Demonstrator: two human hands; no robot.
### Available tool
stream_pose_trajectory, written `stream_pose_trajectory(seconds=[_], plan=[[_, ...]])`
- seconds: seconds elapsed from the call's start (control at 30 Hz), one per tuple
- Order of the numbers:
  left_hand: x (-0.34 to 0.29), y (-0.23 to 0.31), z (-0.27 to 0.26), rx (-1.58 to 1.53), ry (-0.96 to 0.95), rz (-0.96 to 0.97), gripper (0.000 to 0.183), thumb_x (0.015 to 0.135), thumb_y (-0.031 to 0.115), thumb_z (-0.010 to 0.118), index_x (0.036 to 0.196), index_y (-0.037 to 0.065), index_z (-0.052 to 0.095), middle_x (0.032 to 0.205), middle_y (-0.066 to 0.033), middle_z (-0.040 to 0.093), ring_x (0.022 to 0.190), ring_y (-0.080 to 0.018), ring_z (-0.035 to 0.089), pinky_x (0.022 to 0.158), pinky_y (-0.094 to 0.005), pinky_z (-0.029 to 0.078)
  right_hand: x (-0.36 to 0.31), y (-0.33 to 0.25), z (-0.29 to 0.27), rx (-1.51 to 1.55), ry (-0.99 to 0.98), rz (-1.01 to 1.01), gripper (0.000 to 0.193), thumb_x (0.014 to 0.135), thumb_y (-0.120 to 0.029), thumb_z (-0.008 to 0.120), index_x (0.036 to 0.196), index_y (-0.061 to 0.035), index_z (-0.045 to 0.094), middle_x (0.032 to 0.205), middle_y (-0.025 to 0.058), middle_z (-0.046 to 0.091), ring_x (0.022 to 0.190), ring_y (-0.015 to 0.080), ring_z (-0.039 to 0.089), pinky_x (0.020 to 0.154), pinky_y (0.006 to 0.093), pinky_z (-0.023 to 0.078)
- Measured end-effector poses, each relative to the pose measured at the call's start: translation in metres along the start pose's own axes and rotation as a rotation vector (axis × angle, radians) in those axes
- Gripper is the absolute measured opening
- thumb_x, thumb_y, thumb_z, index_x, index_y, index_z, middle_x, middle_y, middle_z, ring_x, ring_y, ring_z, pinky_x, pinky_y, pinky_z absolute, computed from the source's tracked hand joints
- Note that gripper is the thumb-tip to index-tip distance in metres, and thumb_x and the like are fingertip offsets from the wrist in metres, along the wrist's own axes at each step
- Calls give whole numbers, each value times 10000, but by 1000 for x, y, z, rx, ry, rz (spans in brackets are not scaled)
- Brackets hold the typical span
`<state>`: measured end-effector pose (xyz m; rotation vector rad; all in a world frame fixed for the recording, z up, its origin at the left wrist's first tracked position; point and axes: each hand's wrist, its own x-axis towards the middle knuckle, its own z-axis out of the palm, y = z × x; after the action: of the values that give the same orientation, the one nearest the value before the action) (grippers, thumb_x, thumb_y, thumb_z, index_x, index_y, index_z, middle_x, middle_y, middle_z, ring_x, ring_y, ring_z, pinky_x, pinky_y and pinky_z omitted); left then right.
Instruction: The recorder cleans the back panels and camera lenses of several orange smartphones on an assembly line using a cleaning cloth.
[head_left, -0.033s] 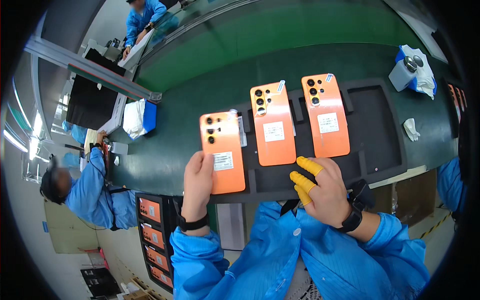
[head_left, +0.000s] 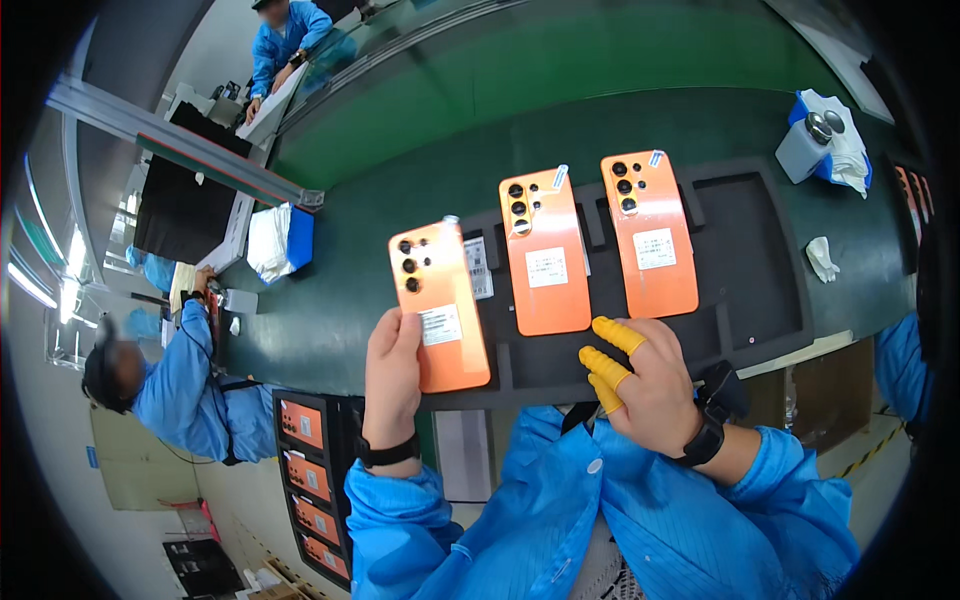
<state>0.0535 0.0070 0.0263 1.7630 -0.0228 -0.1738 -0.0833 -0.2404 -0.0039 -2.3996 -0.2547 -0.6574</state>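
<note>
Orange phone, left fingers gripping edge

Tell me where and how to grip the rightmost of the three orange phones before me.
Probably by both long edges of that phone, towards its lower end, coming from the near side: it lies lengthwise, flat, lenses at its far end.

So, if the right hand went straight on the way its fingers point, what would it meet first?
Most likely the middle phone, near its lower right corner, just ahead of the right hand. Its height over the tray is hard to judge, so it might pass above the phone.
</note>
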Motion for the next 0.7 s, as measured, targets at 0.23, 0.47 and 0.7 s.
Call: stream_pose_trajectory(seconds=[0.23,0.47,0.7], plan=[[-22,17,25,-621,-164,-232,295,1018,317,444,1109,50,528,773,-22,520,639,-133,525,553,-240,446,-1,-2,-1,-55,-44,13,278,731,-101,693,1001,-47,730,1162,139,617,1126,312,532,999,459,392],[-36,27,32,-874,-233,-326,287,1026,269,430,1104,12,530,867,-52,563,739,-161,600,652,-246,538,0,-3,0,-32,-12,0,268,730,-104,695,987,-35,726,1149,142,620,1118,312,539,1000,457,390],[-38,18,37,-1478,-253,-357,326,1018,83,394,1277,-101,464,1309,-239,519,1241,-319,523,987,-340,534,-1,-1,2,-42,12,-14,252,735,-108,696,971,-23,718,1131,147,626,1104,319,546,993,462,392]])
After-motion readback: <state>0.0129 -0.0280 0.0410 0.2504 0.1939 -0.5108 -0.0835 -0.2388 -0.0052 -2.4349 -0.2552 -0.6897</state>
